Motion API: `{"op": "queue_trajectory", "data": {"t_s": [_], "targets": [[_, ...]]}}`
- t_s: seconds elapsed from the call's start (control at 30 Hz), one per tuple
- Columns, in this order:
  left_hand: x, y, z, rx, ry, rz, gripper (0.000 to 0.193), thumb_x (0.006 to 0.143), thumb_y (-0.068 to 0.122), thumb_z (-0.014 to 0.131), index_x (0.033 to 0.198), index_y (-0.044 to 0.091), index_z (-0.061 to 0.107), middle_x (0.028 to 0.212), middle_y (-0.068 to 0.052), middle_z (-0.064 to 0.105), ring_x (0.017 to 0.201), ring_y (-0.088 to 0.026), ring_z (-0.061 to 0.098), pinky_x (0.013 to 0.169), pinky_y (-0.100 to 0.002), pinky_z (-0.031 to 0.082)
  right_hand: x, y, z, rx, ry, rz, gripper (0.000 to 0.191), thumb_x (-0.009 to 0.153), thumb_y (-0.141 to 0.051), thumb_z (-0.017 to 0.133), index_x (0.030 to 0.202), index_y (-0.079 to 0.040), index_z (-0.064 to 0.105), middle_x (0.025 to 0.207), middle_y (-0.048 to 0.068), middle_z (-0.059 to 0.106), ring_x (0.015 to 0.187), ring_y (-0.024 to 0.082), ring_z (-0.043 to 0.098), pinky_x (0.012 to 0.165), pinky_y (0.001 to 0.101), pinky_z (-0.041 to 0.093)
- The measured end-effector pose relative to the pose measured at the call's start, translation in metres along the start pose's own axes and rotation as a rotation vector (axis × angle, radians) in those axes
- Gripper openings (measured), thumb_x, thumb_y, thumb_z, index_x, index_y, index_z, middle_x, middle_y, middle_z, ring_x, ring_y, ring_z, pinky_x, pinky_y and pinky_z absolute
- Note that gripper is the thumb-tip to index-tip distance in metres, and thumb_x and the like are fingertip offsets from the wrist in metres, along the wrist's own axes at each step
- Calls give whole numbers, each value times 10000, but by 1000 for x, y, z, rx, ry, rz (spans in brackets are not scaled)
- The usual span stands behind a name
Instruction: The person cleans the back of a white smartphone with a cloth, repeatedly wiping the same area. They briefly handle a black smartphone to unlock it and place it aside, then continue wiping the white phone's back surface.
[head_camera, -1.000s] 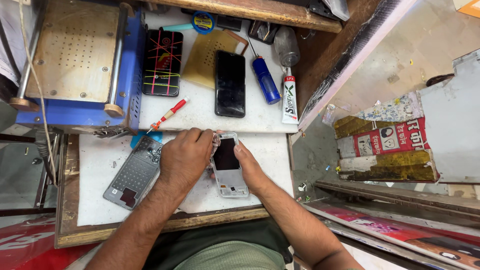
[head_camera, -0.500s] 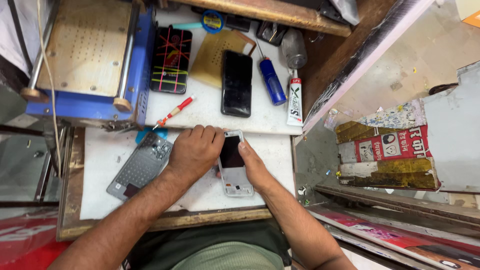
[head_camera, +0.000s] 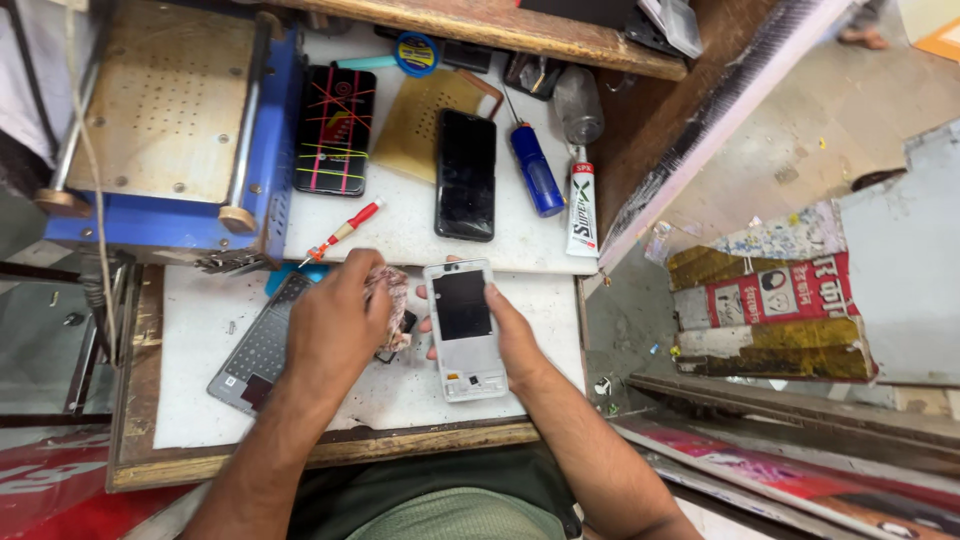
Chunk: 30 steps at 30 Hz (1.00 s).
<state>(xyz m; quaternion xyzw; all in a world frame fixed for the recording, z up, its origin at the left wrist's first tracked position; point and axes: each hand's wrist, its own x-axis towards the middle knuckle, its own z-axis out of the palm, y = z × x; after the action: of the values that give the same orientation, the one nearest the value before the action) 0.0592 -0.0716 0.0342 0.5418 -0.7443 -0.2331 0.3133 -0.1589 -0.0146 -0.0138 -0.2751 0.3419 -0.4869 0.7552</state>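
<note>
- The grey perforated phone back plate (head_camera: 255, 352) is lying near the white table's (head_camera: 200, 400) left edge.
- The left hand (head_camera: 335, 325) is closing around a crumpled pinkish cloth (head_camera: 388, 300), hovering just beside the phone frame.
- The right hand (head_camera: 510, 335) is gripping the white phone frame with a dark rectangular panel (head_camera: 465, 330) from its right side, towards the table's right edge.
</note>
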Motion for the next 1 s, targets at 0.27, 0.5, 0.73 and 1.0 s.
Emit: {"op": "queue_trajectory", "data": {"t_s": [0.27, 0.5, 0.73, 1.0], "targets": [[-45, -8, 5, -117, 61, 16, 197, 893, 133, 733, 1080, 75, 709, 1014, -134, 727, 882, -351, 722, 741, -427, 581, 1, 3, -4, 248, -143, 15, 723, 1074, -604, 331, 1665, -192, 261, 1536, 254, 482, 1169, 362, 644, 866, 513, 624], [-52, -2, 6, -151, 57, -30, 181, 921, 131, 714, 1091, 69, 713, 1039, -118, 723, 902, -339, 723, 744, -417, 583, -2, 2, -2, 267, -126, 20, 728, 1082, -616, 319, 1653, -168, 264, 1529, 271, 484, 1171, 375, 648, 871, 527, 621], [-40, -2, 0, -43, 82, 63, 229, 872, 84, 704, 1100, 81, 723, 1085, -119, 719, 911, -331, 724, 768, -417, 580, 0, 4, -3, 258, -149, 6, 721, 1074, -605, 353, 1665, -209, 235, 1534, 240, 476, 1218, 358, 628, 906, 527, 606], [-15, 10, 19, 7, 21, 123, 294, 878, 132, 745, 1156, 58, 683, 1045, -117, 698, 856, -279, 720, 758, -390, 585, -3, 7, -5, 90, -5, 37, 725, 1066, -578, 358, 1663, -178, 261, 1538, 149, 492, 1298, 294, 583, 1052, 482, 542]]}}
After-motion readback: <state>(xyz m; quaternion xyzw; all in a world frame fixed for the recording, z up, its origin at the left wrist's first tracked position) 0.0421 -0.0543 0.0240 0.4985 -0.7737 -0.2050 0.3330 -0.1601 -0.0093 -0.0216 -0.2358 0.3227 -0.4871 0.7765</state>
